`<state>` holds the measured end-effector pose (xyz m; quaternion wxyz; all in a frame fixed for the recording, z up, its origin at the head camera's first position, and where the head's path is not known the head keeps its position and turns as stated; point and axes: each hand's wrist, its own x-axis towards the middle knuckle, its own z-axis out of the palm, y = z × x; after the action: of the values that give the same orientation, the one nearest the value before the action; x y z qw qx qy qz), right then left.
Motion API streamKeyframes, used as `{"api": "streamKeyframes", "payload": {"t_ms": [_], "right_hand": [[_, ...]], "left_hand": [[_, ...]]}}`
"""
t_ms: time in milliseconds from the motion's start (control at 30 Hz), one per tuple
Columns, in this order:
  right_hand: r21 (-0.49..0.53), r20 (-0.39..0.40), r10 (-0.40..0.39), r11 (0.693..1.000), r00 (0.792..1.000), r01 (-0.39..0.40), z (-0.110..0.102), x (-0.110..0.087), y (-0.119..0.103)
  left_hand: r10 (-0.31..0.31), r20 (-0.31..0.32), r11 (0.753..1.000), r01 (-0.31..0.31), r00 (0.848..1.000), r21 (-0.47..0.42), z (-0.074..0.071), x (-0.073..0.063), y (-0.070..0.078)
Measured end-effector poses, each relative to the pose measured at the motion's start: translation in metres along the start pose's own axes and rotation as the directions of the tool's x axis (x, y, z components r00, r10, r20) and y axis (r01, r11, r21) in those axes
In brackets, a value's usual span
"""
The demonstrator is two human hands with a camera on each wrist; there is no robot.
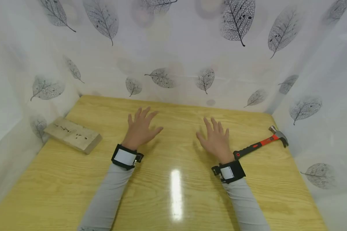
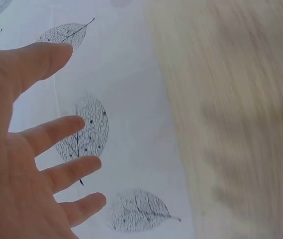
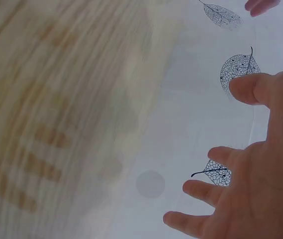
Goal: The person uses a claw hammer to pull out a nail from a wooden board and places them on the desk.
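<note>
Covering both forearms, light-grey sleeves [image 1: 104, 195] are seen over the near part of the yellow wood-grain worktop [image 1: 170, 141], and black wristbands with pale patches [image 1: 125, 157] are strapped round the wrists. The right hand [image 1: 217, 141] is held above the worktop, wide, with its fingers spread. Just beside its wrist, a claw hammer with a black-and-red handle and metal head [image 1: 253, 148] is laid near the right edge, its head toward the far right corner. By the left edge, a thick, pale wooden board with dark marks [image 1: 69, 134] is laid at a slant. Between the board and the right hand, the left hand [image 1: 140, 130] is likewise held raised and spread wide. The far edge is backed by a white sheet printed with dark leaves [image 1: 185, 45].
</note>
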<state>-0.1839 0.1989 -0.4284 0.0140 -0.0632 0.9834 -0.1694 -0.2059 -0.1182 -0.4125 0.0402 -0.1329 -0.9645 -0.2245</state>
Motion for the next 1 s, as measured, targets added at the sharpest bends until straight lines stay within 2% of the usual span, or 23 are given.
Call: {"api": "streamKeyframes", "payload": {"t_ms": [100, 167, 233, 333, 433, 567, 733, 833, 933, 1000], "right_hand": [[0.008, 0.019, -0.006, 1.000, 1.000, 0.006, 0.000, 0.002, 0.002], [0.010, 0.018, -0.005, 1.000, 1.000, 0.005, 0.000, 0.003, 0.002], [0.014, 0.016, -0.007, 1.000, 1.000, 0.006, -0.001, 0.004, 0.002], [0.026, 0.030, -0.009, 1.000, 1.000, 0.009, -0.001, 0.004, 0.001], [0.032, 0.041, -0.015, 0.999, 0.999, 0.014, -0.002, 0.003, -0.001], [0.032, 0.028, -0.016, 0.999, 0.999, 0.015, -0.003, 0.002, -0.002], [0.026, 0.020, -0.031, 0.999, 0.999, 0.031, -0.003, 0.000, -0.001], [0.027, 0.021, -0.041, 0.999, 0.999, 0.041, -0.002, -0.001, -0.001], [0.029, 0.025, -0.044, 0.999, 0.999, 0.044, -0.003, -0.002, -0.001], [0.019, 0.025, -0.046, 0.999, 0.999, 0.045, -0.004, -0.003, 0.000]], "left_hand": [[-0.039, -0.009, 0.999, 0.039, 0.999, 0.003, -0.013, -0.011, -0.013], [-0.105, -0.012, 0.994, 0.105, 0.994, 0.030, -0.025, -0.020, -0.027], [-0.198, -0.026, 0.978, 0.199, 0.980, 0.060, -0.037, -0.033, -0.045], [-0.339, -0.078, 0.935, 0.345, 0.938, 0.078, -0.053, -0.054, -0.074], [-0.453, -0.126, 0.887, 0.461, 0.883, 0.043, -0.065, -0.069, -0.100], [-0.556, -0.102, 0.827, 0.562, 0.825, 0.032, -0.078, -0.077, -0.129], [-0.631, -0.085, 0.767, 0.636, 0.771, 0.080, -0.088, -0.085, -0.158], [-0.664, -0.077, 0.744, 0.667, 0.744, 0.041, -0.092, -0.090, -0.168], [-0.684, -0.037, 0.729, 0.683, 0.728, -0.038, -0.095, -0.094, -0.173], [-0.702, -0.009, 0.712, 0.701, 0.712, -0.048, -0.095, -0.095, -0.173]]}}
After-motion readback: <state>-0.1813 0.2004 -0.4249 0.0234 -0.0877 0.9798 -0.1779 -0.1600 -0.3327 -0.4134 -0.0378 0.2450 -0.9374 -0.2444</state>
